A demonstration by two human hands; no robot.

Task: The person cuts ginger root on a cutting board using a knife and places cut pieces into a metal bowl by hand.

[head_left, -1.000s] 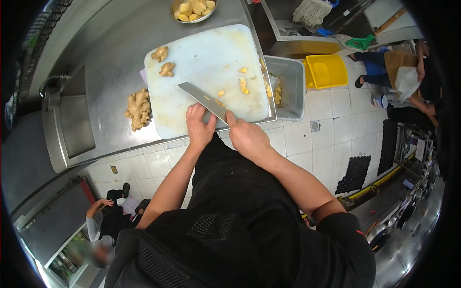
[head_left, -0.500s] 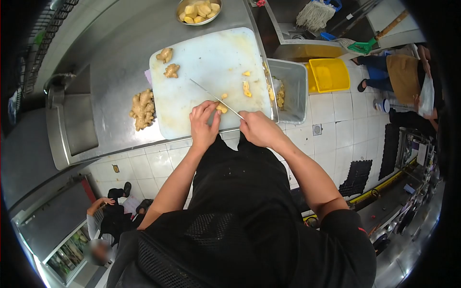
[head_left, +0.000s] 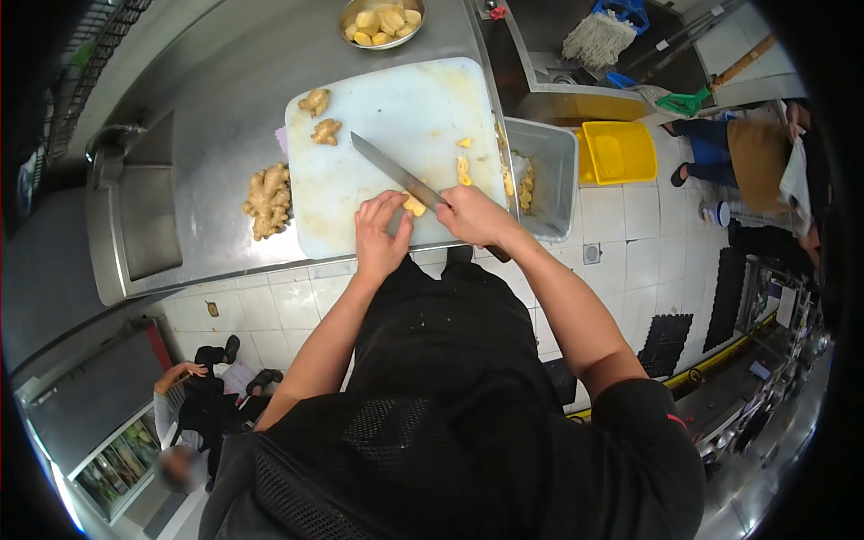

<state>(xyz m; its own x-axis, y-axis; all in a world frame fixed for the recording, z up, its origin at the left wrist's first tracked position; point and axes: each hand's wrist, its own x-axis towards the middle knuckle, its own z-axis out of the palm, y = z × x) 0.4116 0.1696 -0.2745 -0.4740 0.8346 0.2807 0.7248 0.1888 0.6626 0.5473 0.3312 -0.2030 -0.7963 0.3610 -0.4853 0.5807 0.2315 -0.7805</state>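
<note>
My right hand (head_left: 477, 218) grips a kitchen knife (head_left: 389, 166) by its handle. The blade slants to the far left over the white cutting board (head_left: 360, 99), its flat side showing. Just left of the blade, my left hand (head_left: 382, 232) has its fingertips closed on a peeled piece of ginger (head_left: 414, 205); whether the blade touches it, I cannot tell. Ginger trimmings (head_left: 463, 171) and a small yellow scrap (head_left: 464, 142) lie on the board's right side. Two unpeeled ginger knobs, one (head_left: 315, 102) above the other (head_left: 326, 132), sit at its upper left.
A large ginger root (head_left: 267, 202) lies on the steel counter (head_left: 211, 135) left of the board. A metal bowl (head_left: 387, 45) of peeled ginger stands behind. At the right are a grey bin (head_left: 560, 171) with peelings and a yellow bin (head_left: 625, 153). Two other people are nearby.
The knife has rolled from nearly edge-on to showing its broad side. My right hand has shifted slightly up and right; my left hand stays at the ginger piece.
</note>
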